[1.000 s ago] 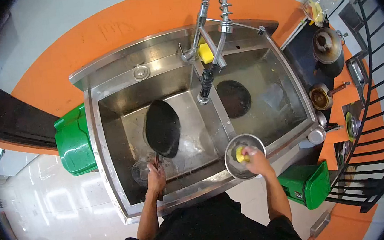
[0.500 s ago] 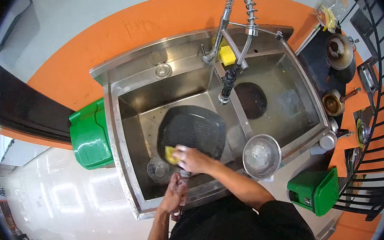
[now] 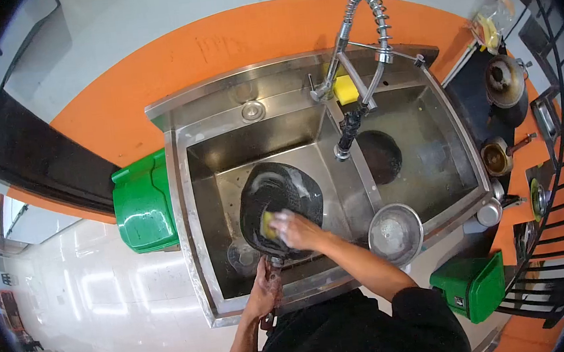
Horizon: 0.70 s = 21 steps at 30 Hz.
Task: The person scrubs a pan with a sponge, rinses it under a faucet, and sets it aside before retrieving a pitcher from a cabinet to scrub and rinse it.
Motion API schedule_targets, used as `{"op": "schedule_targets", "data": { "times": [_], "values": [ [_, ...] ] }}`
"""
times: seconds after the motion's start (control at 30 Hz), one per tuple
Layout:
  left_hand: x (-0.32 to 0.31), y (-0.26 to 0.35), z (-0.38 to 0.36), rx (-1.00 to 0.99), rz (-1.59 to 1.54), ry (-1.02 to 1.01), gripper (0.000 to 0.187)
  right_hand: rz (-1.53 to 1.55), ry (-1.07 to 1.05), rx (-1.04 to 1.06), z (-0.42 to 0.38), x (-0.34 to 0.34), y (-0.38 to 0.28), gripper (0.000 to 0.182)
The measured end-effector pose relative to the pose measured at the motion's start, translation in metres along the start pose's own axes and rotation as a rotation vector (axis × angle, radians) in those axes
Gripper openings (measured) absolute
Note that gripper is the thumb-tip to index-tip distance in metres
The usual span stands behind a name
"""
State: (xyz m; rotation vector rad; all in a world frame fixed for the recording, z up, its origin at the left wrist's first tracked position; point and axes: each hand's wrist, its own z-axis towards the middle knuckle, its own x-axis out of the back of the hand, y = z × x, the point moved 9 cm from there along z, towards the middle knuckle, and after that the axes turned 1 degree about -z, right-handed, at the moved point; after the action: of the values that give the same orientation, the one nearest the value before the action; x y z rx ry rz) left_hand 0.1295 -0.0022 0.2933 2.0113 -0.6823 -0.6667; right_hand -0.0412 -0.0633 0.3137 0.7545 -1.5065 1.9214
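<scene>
A black frying pan (image 3: 277,197) rests tilted in the left basin of a steel double sink (image 3: 225,147), with soap streaks on its inside. My left hand (image 3: 266,289) grips the pan's handle at the sink's front edge. My right hand (image 3: 294,229) presses a yellow sponge (image 3: 268,225) against the pan's lower inside surface. A steel bowl (image 3: 395,234) sits on the sink's front rim to the right of my right arm.
A spring-neck faucet (image 3: 358,53) hangs over the divider, with a yellow sponge (image 3: 345,90) behind it. A dark round pan (image 3: 380,156) lies in the right basin and a glass (image 3: 242,256) in the left. Green bins (image 3: 142,203) (image 3: 472,283) flank the sink. Pots (image 3: 505,80) stand at right.
My right hand left the steel bowl with the sponge and moved left onto the pan. The pan turned to face up, and soap now streaks it. My view shifted left.
</scene>
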Motion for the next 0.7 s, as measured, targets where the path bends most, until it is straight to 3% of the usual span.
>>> {"op": "schedule_targets", "data": {
  "times": [0.07,0.13,0.17,0.23,0.3,0.37,0.4,0.47,0.5,0.53,0.57,0.6,0.63,0.7],
  "values": [
    [-0.001,0.004,-0.005,0.045,0.082,-0.01,0.076,-0.104,0.162,-0.029,0.016,0.025,0.026,0.024],
    [-0.005,0.018,-0.017,0.091,0.004,-0.014,0.076,-0.303,0.19,-0.19,0.018,0.062,0.058,0.021],
    [-0.004,0.022,-0.019,0.125,-0.076,-0.01,0.076,-0.377,0.17,-0.156,0.011,0.062,0.069,0.022],
    [-0.002,0.021,-0.013,0.132,-0.13,-0.019,0.077,-0.126,-0.034,-0.156,-0.011,0.026,0.072,0.023],
    [-0.005,0.018,-0.011,0.157,-0.188,-0.028,0.077,-0.017,-0.23,-0.145,-0.014,0.001,0.02,0.031],
    [-0.009,0.02,-0.003,0.183,-0.158,0.009,0.074,0.158,0.01,0.096,-0.004,-0.012,-0.019,0.031],
    [-0.012,0.022,0.0,0.178,-0.152,0.005,0.074,0.154,0.017,0.097,0.012,-0.012,-0.021,0.031],
    [-0.018,0.027,0.002,0.094,0.15,-0.036,0.076,-0.038,0.169,0.23,0.043,0.013,-0.03,0.03],
    [-0.015,0.009,0.003,0.094,0.156,-0.035,0.076,-0.047,0.317,0.157,0.052,0.023,-0.008,0.03],
    [-0.007,-0.006,0.008,-0.098,0.325,-0.004,0.076,0.077,0.335,-0.041,0.061,0.043,0.02,0.026],
    [-0.004,-0.01,0.012,-0.292,0.492,0.028,0.075,-0.038,0.369,-0.114,0.063,0.09,0.012,0.014],
    [-0.011,0.012,0.007,-0.624,0.671,0.087,0.075,-0.264,0.663,0.076,0.056,0.111,0.021,0.014],
    [-0.017,0.033,0.001,-0.628,0.673,0.089,0.075,-0.39,0.533,0.019,0.055,0.11,0.038,0.015],
    [-0.022,0.03,-0.01,0.083,-0.063,0.005,0.076,-0.475,0.387,-0.198,0.033,0.085,0.077,0.016]
  ]
}}
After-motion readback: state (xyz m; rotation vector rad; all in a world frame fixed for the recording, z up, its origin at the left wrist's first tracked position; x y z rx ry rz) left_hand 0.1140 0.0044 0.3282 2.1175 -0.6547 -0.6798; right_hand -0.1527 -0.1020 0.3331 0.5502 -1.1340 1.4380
